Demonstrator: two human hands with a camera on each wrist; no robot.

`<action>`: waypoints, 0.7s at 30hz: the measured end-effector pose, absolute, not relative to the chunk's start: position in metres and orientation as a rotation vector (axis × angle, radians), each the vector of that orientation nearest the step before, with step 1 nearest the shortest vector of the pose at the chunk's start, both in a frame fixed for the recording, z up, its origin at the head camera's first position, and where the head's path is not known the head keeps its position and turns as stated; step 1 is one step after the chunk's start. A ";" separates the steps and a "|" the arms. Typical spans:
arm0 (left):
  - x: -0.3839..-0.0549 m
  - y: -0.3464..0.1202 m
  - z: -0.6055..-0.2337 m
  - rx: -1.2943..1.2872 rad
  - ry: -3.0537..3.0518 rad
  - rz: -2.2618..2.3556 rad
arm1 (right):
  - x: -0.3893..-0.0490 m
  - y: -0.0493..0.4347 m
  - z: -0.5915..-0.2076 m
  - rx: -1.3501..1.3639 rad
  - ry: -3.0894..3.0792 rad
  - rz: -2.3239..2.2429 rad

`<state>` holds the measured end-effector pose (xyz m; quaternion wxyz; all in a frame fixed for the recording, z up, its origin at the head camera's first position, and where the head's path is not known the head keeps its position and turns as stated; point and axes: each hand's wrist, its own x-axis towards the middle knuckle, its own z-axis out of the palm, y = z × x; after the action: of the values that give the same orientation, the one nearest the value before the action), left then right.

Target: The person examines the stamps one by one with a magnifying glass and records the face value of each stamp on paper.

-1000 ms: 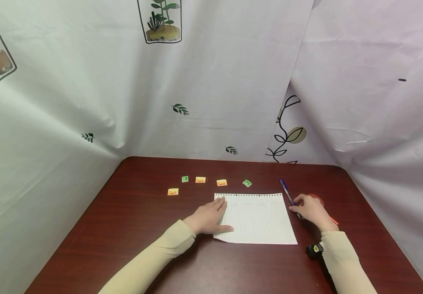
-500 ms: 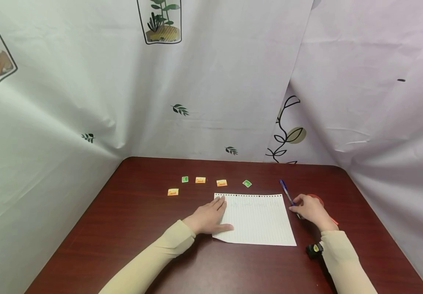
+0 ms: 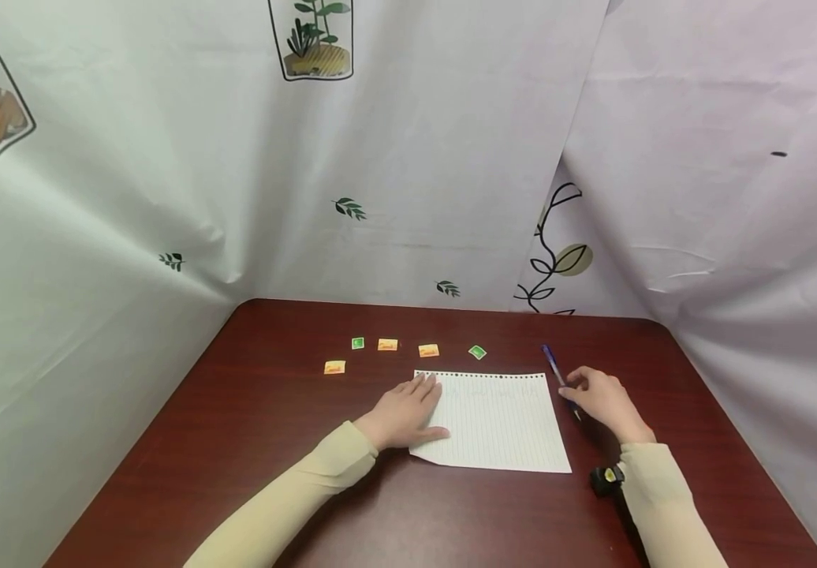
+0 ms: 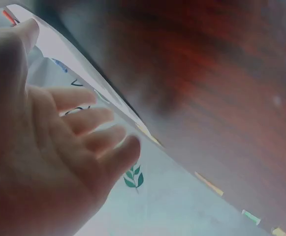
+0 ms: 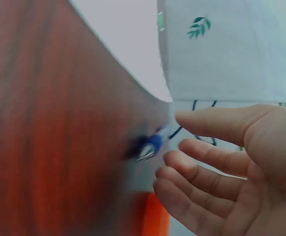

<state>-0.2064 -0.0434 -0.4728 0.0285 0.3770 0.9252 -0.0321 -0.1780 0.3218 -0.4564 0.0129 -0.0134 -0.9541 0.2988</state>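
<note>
A lined sheet of paper (image 3: 497, 430), with punched holes along its far edge and faint marks near the top, lies on the table. My left hand (image 3: 401, 414) rests on the sheet's left side, fingers extended and thumb spread. Just right of the sheet lies a pen (image 3: 552, 361) with a blue cap, its tip pointing toward me. My right hand (image 3: 602, 398) is beside the pen, thumb and forefinger close over its barrel in the head view. In the right wrist view, its loosely bent fingers stand apart from the pen (image 5: 152, 143).
Small orange-yellow paper pieces (image 3: 428, 350) and two green ones (image 3: 477, 353) lie beyond the sheet. An orange-red object (image 5: 155, 216) shows below the pen in the right wrist view; my right hand mostly hides it in the head view. Printed white cloth (image 3: 408, 158) surrounds the table.
My right hand has lifted slightly away from the pen, now covering most of the red object behind it. The pen stays in place. My left hand stays on the sheet.
</note>
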 end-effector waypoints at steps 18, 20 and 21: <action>-0.219 -0.080 -0.379 1.262 3.394 0.486 | -0.180 0.279 -0.385 0.229 -2.076 0.830; -0.218 -0.091 -0.372 1.213 3.487 0.540 | -0.180 0.277 -0.382 0.264 -2.020 0.798; -0.218 -0.097 -0.370 1.182 3.528 0.552 | -0.179 0.277 -0.382 0.275 -2.011 0.780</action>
<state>-0.2183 -0.0965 -0.3703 -0.3048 0.2994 0.8933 0.1397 -0.1795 0.2772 -0.3817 0.4649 0.1118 -0.8188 0.3176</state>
